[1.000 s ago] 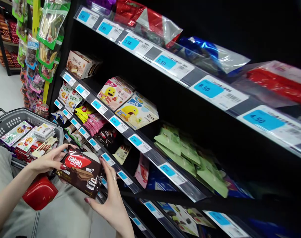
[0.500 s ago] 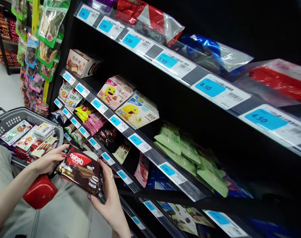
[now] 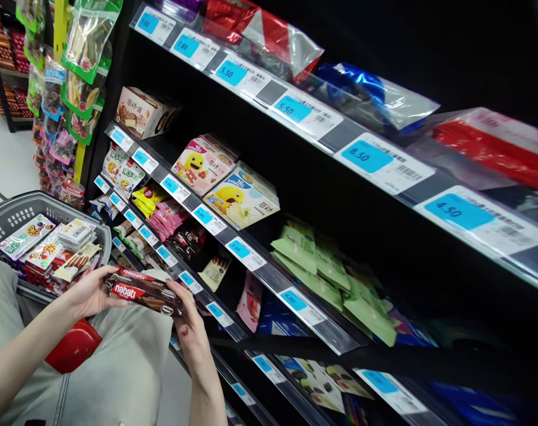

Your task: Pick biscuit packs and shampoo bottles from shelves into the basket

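I hold a brown Nabati wafer pack (image 3: 140, 290) with both hands at the lower left, low in front of the shelves. The pack lies almost flat, its edge turned toward me. My left hand (image 3: 89, 291) grips its left end, fingers curled round it. My right hand (image 3: 190, 326) grips the right end from below. Just left of my hands, a grey shopping basket (image 3: 12, 214) with a red handle (image 3: 74, 350) holds several snack packs (image 3: 51, 245).
Black shelves (image 3: 269, 275) with blue price tags run from upper left to lower right, stocked with yellow-faced boxes (image 3: 224, 186), green packs (image 3: 331, 269) and red and blue bags (image 3: 366, 97). Hanging snack bags (image 3: 80, 65) fill the left end. Pale floor (image 3: 5, 160) lies beyond.
The wafer pack has tipped from facing me to lying nearly flat and has risen a little. Both hands kept hold of it. The view shifted slightly.
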